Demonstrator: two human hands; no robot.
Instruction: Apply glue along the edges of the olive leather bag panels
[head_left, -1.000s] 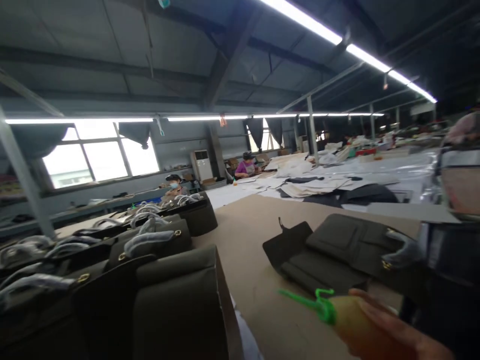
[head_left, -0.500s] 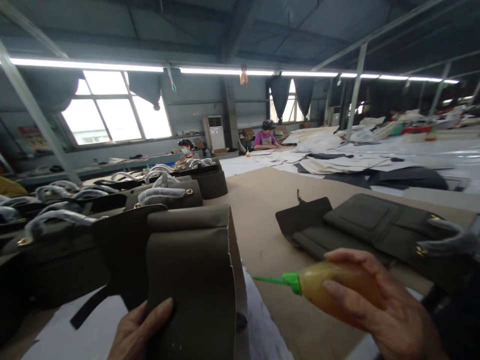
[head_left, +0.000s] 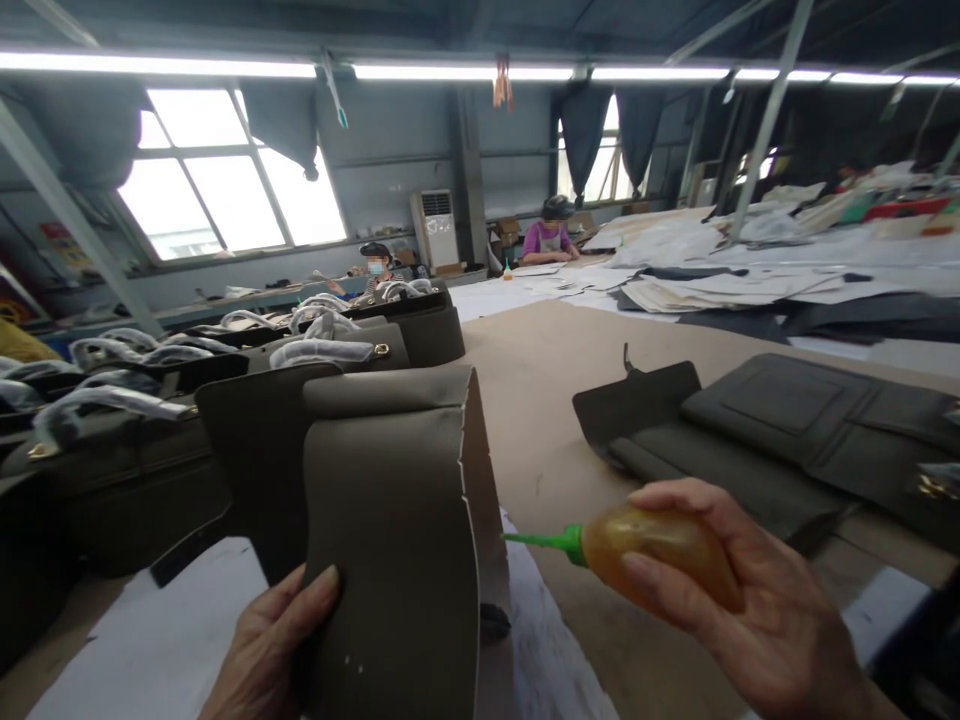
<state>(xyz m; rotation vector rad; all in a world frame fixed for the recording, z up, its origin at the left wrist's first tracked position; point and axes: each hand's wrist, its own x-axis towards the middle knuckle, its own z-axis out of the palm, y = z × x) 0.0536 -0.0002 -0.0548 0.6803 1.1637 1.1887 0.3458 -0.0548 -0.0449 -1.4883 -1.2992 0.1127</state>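
My left hand [head_left: 274, 635] grips the left edge of a dark olive bag panel [head_left: 390, 540], thumb on its front face and the other fingers hidden behind. The panel stands upright, with a folded roll along its top and a pale cut edge down its right side. In my right hand [head_left: 757, 600] is a squeeze bottle [head_left: 660, 555] of amber liquid, probably glue, held on its side. Its thin green nozzle [head_left: 536, 541] points left, with the tip close to the panel's right side; whether it touches I cannot tell.
Several dark bags with plastic-wrapped handles [head_left: 322, 352] crowd the left. A flat, opened bag piece [head_left: 787, 420] lies to the right on brown board [head_left: 532, 350]. White paper [head_left: 165, 620] lies beneath the panel. Two people [head_left: 551, 240] work farther back, near stacked sheets [head_left: 705, 290].
The view has tilted down and shifted slightly. The bottle's nozzle tip has come nearer the panel's right side. Both hands keep their hold.
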